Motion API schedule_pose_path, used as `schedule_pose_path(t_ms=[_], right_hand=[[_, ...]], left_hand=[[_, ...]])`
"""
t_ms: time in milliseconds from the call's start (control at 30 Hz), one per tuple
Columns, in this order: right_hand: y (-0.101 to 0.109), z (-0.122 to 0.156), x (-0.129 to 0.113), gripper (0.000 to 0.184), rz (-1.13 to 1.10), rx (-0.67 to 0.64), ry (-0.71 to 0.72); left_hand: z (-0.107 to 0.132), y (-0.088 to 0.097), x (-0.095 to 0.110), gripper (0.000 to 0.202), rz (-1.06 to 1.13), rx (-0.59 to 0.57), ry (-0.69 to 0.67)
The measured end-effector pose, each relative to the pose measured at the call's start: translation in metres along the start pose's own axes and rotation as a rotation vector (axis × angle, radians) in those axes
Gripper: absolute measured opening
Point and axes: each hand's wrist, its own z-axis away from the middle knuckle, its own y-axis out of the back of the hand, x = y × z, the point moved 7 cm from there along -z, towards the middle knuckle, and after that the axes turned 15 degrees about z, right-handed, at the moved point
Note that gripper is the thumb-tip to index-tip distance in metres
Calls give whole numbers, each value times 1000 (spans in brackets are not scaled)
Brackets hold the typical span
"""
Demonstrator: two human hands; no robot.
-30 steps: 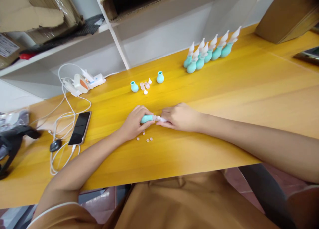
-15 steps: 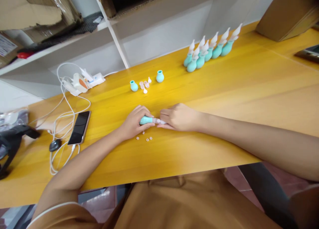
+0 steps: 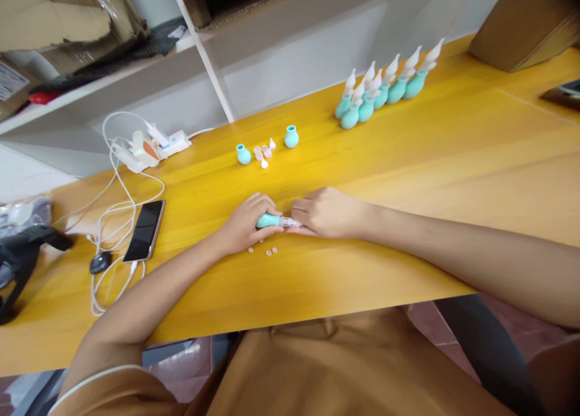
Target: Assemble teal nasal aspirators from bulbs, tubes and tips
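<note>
My left hand [image 3: 248, 223] is wrapped round the teal squeeze bulb [image 3: 268, 220] of a nasal aspirator, which lies level over the table. A clear connector [image 3: 287, 221] joins the bulb to a whitish nozzle, whose tip is hidden in my right hand [image 3: 319, 214]. The fingers of that hand are pinched on the nozzle. Several tiny pale rings [image 3: 268, 252] lie just below my left hand. Farther back stand two loose teal bulbs, one on the left [image 3: 243, 154] and one on the right [image 3: 292, 137], with clear connectors [image 3: 258, 153] and small white nozzles [image 3: 264, 163] between them.
Several assembled aspirators [image 3: 366, 109] stand at the back right, near a cardboard box [image 3: 521, 26]. On the left lie a phone [image 3: 144, 232], white cables [image 3: 120, 208] and a power strip [image 3: 179, 143]. A white shelf [image 3: 211, 81] borders the wooden table [image 3: 385, 271].
Both hands stay on the aspirator. My left hand and the bulb have shifted slightly right, towards my right hand. The view has moved a little.
</note>
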Motion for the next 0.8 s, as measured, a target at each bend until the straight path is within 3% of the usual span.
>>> schedule_pose_path(t_ms=[167,433,800], right_hand=[[-1,0,-1,67,3,-47,1],[-1,0,-4,69,9,-27,46],[-4,-2,-2,73,22,-34,15]], left_hand=[[0,-2,-1,35,-57,-9,30],[1,-4,2,31,-106,-41,-30],[5,-5,2,32,-252,23,-59]])
